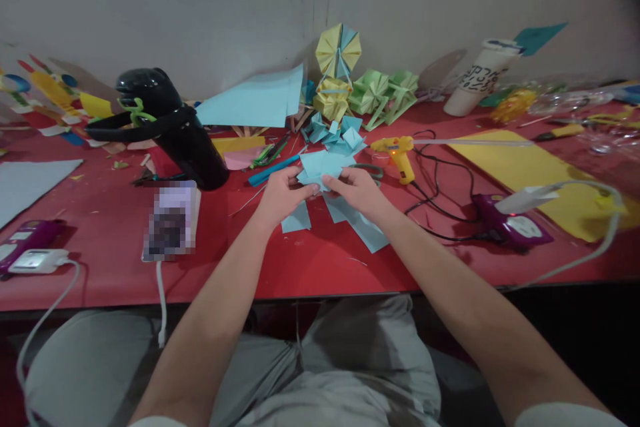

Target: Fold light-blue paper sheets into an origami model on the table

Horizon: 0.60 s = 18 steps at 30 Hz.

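Note:
Light blue paper pieces (323,165) are held between my two hands above the red table. My left hand (286,192) pinches their left edge, thumb in front. On the right side, my right hand (357,190) grips the same paper with its thumb on the face. Whether the paper is folded there is too small to tell. Beneath the hands lie a small blue paper square (297,217) and a larger blue sheet (367,230). Several folded blue pieces (350,137) sit just behind. The handles of dark scissors (373,172) show beside my right hand.
A yellow glue gun (400,155) with a black cord stands right, near a purple power strip (515,220) and yellow sheet (500,160). Left are a black bottle (185,137) and a phone (173,220). Folded paper lanterns (339,53) and a white cup (480,77) line the wall.

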Available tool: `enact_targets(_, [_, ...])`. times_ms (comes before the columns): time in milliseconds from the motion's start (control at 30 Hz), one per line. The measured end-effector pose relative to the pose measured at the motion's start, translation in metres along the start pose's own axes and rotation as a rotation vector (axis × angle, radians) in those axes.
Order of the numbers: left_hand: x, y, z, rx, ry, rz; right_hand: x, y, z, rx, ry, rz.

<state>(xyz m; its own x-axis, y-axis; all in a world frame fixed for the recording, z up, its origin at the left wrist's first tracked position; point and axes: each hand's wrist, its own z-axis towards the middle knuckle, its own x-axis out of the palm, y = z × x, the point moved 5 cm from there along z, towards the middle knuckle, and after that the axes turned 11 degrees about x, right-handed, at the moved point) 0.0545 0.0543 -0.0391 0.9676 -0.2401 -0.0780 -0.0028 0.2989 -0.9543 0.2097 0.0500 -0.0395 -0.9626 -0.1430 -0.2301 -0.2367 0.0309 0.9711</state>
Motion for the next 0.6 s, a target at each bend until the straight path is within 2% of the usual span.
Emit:
enact_targets(367, [-0.0011,0.0015,-0.0003,-0.127,-0.041,-0.082,-0.0046,-0.0022,0.0021,-0.073,-0.011,-0.072])
enact_targets(600, [-0.0010,-0.0026,-0.0019,-0.164,-0.052,-0.155,-0.0072,-0.0046,0.0039,-0.047,-0.032,-0.074])
